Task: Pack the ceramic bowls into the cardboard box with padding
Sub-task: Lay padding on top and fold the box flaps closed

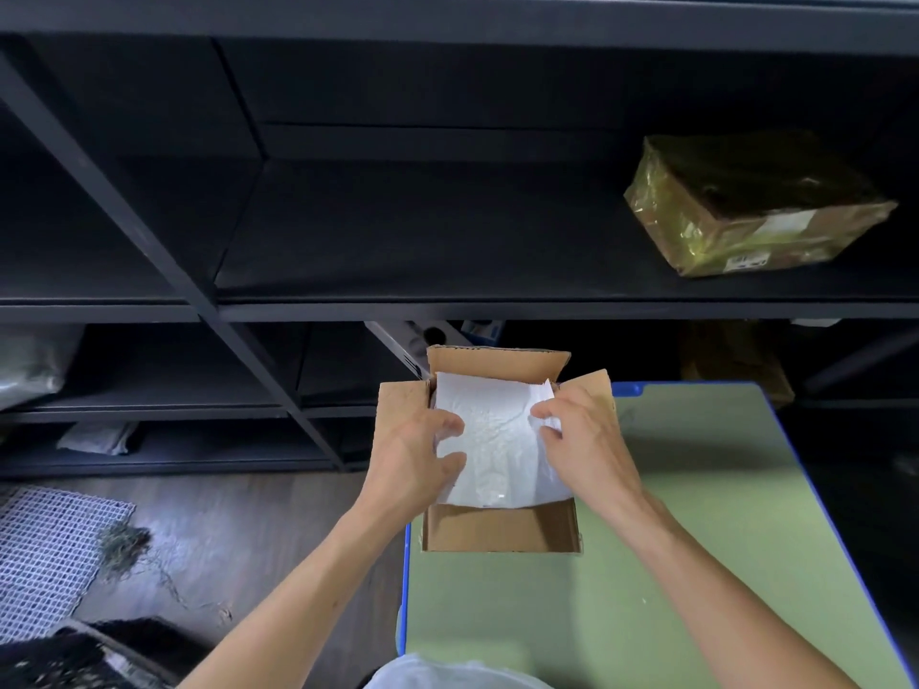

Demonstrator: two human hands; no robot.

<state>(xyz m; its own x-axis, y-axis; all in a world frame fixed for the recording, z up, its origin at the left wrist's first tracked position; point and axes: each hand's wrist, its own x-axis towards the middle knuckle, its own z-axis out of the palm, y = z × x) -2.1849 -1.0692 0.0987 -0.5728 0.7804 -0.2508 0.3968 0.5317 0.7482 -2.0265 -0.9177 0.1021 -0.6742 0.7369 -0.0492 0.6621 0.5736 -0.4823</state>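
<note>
Both hands over the open box (500,529) on the table's (696,564) far-left corner, left hand (415,457) and right hand (582,440) each pinching the white padding (497,440) inside it.

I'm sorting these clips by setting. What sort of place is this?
Probably a stockroom or packing area: dark shelving holding a taped parcel, and an open cardboard box on a green table.

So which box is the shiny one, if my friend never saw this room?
Find the big black shelving unit. On its upper shelf, far right, sits the taped parcel, sealed in glossy golden-brown tape. The open cardboard box is on the green table.
</note>
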